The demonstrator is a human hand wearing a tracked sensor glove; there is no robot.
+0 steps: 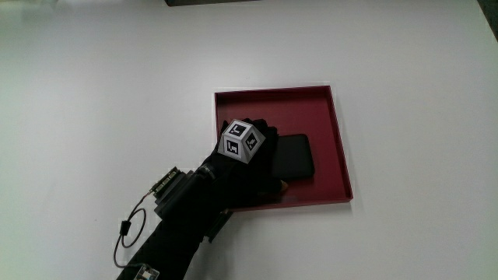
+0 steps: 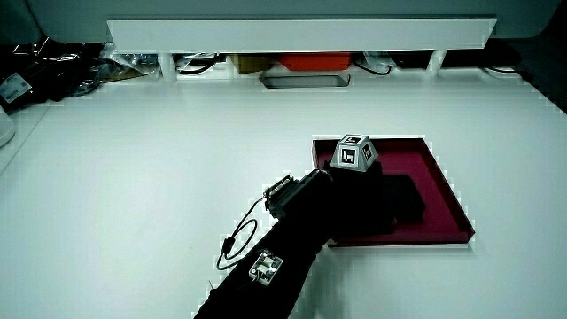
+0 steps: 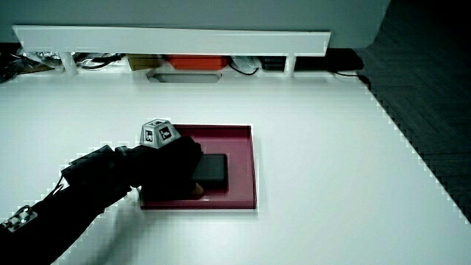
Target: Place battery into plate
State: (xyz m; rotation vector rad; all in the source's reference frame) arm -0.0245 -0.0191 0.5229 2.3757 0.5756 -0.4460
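The battery [image 1: 294, 158], a flat black slab w/ rounded corners, lies inside the red plate [image 1: 336, 140], near its middle. Looks stiff, smooth, probably hefty; best pinched across its long edges. No label readable. The hand [image 1: 247, 159] rests on the battery's edge; can't tell if fingers grip or not.

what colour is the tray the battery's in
Dark red tray holding a black battery; clearest in the main view.
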